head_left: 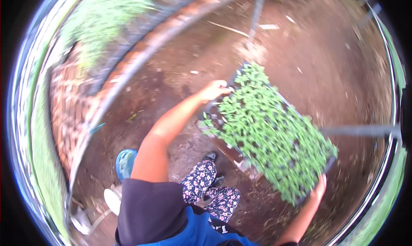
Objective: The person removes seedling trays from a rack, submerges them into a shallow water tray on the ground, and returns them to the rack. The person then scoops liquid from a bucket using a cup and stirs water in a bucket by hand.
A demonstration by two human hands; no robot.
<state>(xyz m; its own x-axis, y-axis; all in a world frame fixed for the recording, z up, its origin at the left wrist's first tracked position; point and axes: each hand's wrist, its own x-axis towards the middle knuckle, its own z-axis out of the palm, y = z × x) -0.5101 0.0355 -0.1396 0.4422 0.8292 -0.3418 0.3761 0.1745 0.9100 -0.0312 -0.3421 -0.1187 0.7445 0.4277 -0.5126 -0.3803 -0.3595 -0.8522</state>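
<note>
Seedling tray: dark, rectangular, celled (330,162); held out in front of the person, slanting from upper left to lower right, over the ground
Seedlings: green, leafy, packed across most cells (270,134); thinner toward the left corner, where dark cells show
Left hand: clamped on the tray's upper-left short end (217,90), fingers curled at the rim; arm stretched forward, bare below the sleeve
Right hand: clamped on the opposite short end, lower right (319,189); some fingers hidden by tray and leaves
Hands to each other: well apart, tray between them
Under tray: flat brownish slab, pale at one end (249,171), partly covered from view; can't tell if tray touches it
Clothing: dark sleeve (150,211), blue top (184,233), floral trousers (201,179)
Ground: bare brown soil (322,74), pale scraps scattered
Posts: one grey, beyond the tray (257,12); another grey, off to the right (365,131)
Left side: brickwork (71,117), blurred; more green plants past it (107,22)
By left elbow: blue-green object (124,162), white rounded object nearer the body (112,201); exact kinds unclear
</note>
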